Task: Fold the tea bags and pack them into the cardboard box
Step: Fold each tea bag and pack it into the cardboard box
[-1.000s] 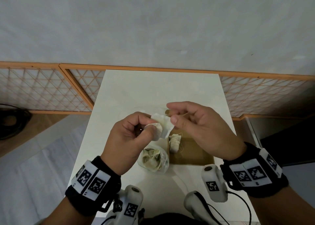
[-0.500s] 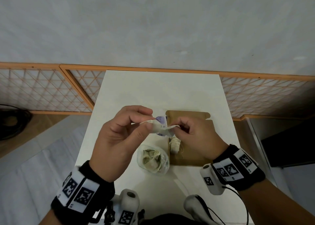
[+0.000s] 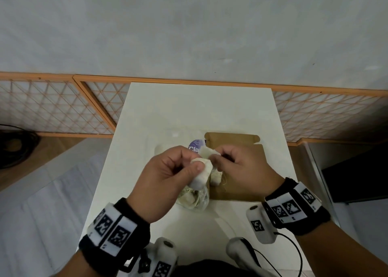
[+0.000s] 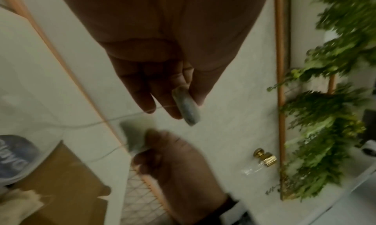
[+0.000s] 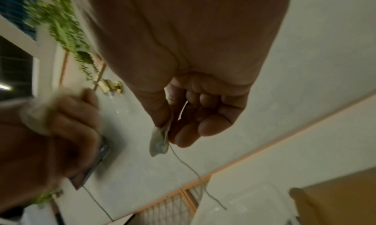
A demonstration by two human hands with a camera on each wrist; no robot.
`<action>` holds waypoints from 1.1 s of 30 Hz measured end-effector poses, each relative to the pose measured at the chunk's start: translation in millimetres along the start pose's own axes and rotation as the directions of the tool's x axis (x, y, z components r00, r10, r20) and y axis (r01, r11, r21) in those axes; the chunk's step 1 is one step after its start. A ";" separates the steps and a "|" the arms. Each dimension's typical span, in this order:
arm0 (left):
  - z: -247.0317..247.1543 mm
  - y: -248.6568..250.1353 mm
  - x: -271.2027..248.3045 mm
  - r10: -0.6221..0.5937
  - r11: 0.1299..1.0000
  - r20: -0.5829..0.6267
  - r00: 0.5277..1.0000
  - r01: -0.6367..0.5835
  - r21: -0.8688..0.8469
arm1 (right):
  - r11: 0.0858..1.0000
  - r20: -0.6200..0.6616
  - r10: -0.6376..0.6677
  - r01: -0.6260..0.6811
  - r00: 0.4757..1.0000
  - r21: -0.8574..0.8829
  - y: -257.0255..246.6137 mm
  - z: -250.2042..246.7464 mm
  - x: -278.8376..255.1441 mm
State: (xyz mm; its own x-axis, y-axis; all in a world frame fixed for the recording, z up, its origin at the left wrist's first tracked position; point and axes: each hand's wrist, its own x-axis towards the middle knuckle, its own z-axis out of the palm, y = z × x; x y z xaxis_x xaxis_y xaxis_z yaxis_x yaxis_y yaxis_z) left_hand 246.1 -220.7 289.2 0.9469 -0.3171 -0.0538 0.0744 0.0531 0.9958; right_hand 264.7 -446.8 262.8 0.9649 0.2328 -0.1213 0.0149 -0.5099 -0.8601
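Above the table both hands hold one white tea bag point(image 3: 202, 172). My left hand point(image 3: 194, 163) pinches its bulky part between thumb and fingers; the left wrist view shows that pinched tea bag point(image 4: 186, 107). My right hand point(image 3: 217, 161) pinches the bag's other end, and a thin string trails from that pale corner point(image 5: 159, 142). The brown cardboard box point(image 3: 241, 148) lies open and flat under the right hand. One folded tea bag point(image 3: 216, 177) lies in it near its left side.
A clear plastic bag point(image 3: 194, 200) of loose tea bags lies on the white table point(image 3: 189, 108) just below my hands. A purple label point(image 3: 196, 147) shows behind them. A lattice screen point(image 3: 52, 108) borders the table's far side.
The hands first pulled the tea bag out flat between them, then came back together. The bag now hangs bunched below my left thumb. My right hand has dropped lower.
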 end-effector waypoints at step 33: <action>-59.2 -71.3 -40.9 -0.102 0.981 -0.421 0.901 0.162 0.109 | 0.649 0.266 -0.041 0.228 0.963 -0.726 99.9 122.1 35.5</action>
State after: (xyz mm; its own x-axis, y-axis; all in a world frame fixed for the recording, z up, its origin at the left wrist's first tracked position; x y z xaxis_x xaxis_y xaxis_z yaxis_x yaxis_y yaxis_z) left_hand 220.6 -155.5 216.0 0.9776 0.1074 -0.1811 0.1921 -0.1029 0.9760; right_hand 268.5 -388.3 112.1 0.8591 0.4653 -0.2133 0.4199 -0.8789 -0.2264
